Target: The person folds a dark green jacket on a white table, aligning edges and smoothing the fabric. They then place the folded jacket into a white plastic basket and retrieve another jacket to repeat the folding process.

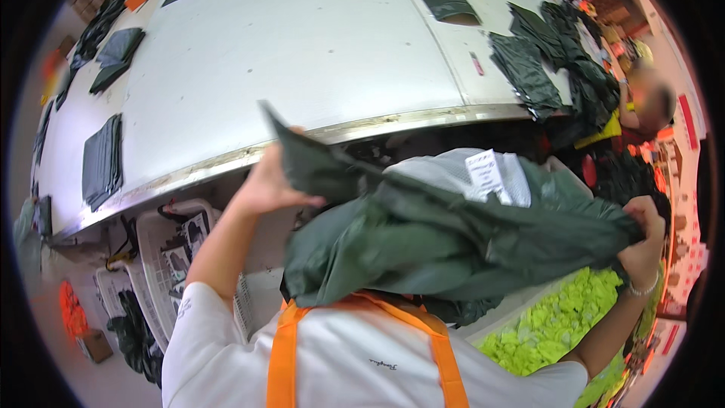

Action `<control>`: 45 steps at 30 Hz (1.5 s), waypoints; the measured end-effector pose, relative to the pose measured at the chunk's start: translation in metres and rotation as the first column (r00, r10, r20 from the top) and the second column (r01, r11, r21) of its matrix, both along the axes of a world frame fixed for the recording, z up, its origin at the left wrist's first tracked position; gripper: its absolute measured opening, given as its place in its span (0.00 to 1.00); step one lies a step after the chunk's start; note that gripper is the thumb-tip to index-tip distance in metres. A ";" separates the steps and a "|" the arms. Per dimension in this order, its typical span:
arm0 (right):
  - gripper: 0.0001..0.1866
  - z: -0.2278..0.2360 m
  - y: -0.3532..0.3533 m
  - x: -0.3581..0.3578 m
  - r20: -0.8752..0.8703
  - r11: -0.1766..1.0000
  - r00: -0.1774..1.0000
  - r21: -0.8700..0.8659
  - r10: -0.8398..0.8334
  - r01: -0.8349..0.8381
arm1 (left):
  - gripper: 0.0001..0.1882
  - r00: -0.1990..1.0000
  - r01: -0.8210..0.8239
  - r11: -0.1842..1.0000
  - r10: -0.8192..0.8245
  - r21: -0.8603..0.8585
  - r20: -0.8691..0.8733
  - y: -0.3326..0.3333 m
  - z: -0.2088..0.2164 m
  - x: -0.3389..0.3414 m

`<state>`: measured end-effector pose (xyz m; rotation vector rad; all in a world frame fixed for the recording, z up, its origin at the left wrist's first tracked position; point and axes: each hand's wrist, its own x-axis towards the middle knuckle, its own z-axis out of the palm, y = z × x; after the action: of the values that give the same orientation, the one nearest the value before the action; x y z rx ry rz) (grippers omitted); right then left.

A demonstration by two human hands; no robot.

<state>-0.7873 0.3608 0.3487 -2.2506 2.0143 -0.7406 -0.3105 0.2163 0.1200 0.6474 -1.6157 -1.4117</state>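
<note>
The person's left hand (268,186) grips a dark green garment (445,238) near its left end, the thumb along the near side, and a pointed flap of the cloth stands up past the fingers. The right hand (644,236), with a pale bracelet (644,287) at its wrist, is closed on the garment's far right end, so the cloth stretches between the two hands. It is held in front of the chest, between the body and the table edge, in loose folds; a light grey lining (434,169) shows along its far side, with a white label (484,172) on it. The person wears a white T-shirt (359,366) and orange straps (282,347). Below the right forearm, bright lime-green material (555,317) lies in a heap. To the left, white plastic crates (160,276) stand under the table. Beyond the garment spreads a white-topped table (302,45): a dark folded stack (103,160) lies near its left edge, a flat dark green piece (440,0) at the far side, and crumpled dark garments (527,72) on the right. Past these, at the right rim, is a co-worker (642,109), blurred.
</note>
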 end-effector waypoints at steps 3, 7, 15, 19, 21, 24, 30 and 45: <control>0.41 0.005 -0.014 0.001 0.328 0.914 0.936 0.325 0.130 -0.241 | 0.31 0.993 -0.117 0.993 0.117 -0.033 0.001 0.030 0.031 0.066; 0.50 -0.006 -0.043 0.045 0.308 0.799 0.854 0.321 0.419 -0.508 | 0.12 0.893 -0.429 0.805 0.446 -0.410 -0.058 0.077 0.075 0.125; 0.24 -0.071 -0.154 0.051 -0.011 0.915 0.920 0.105 0.392 -0.389 | 0.09 -0.598 -0.401 -0.152 0.791 -0.903 0.132 0.147 0.157 0.213; 0.21 -0.083 -0.257 0.070 0.226 0.926 0.912 -0.244 0.343 -0.288 | 0.09 0.147 -0.790 -0.059 0.948 -0.610 -0.282 0.053 0.186 0.172; 0.21 -0.096 -0.329 0.095 0.326 0.906 0.871 -0.337 0.369 -0.257 | 0.13 -0.028 -0.683 -0.279 0.933 -0.674 -0.358 -0.007 0.184 0.185; 0.22 -0.108 -0.432 0.139 0.238 0.929 0.923 -0.292 0.302 -0.228 | 0.13 -0.015 -0.565 -0.129 0.989 -0.815 -0.146 -0.132 0.148 0.219; 0.39 -0.240 -0.643 0.268 -0.027 0.985 0.997 0.155 0.076 -0.071 | 0.23 -0.141 -0.701 0.353 0.783 -0.620 0.606 -0.340 0.021 0.278; 0.21 -0.451 -0.674 0.312 -0.276 0.934 0.937 0.222 -0.216 0.280 | 0.23 -0.176 -0.798 0.262 0.760 -0.542 0.626 -0.438 -0.221 0.287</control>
<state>-0.4748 -0.3135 -0.1021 -2.0473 2.3791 -0.1888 -0.0239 -0.2217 -0.1006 2.2028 -1.1874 0.0234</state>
